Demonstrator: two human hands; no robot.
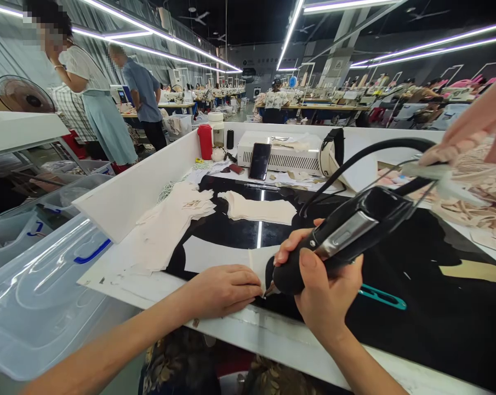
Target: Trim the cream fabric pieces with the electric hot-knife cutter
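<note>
My right hand (328, 291) is wrapped around a black hand-held power tool (354, 230) with a silver strip and a thick cable. The tool slants down to the left, its narrow metal tip close to the front edge of a pale fabric piece (218, 255). Beside that tip, my left hand (227, 288) lies with fingers stretched out on the fabric's near edge. A narrow seam or strip crosses the fabric just above my left fingertips. Black glossy sheeting (239, 233) lies under the work. Farther back is a stack of cream cut pieces (260, 209).
More cream fabric (169, 219) is piled at the left. A teal tool handle (383, 297) lies right of my hand. Behind stand a phone (260, 161), a white vented box (291, 151) and a red cup (205, 142). Another person's hand (461, 145) reaches in at upper right.
</note>
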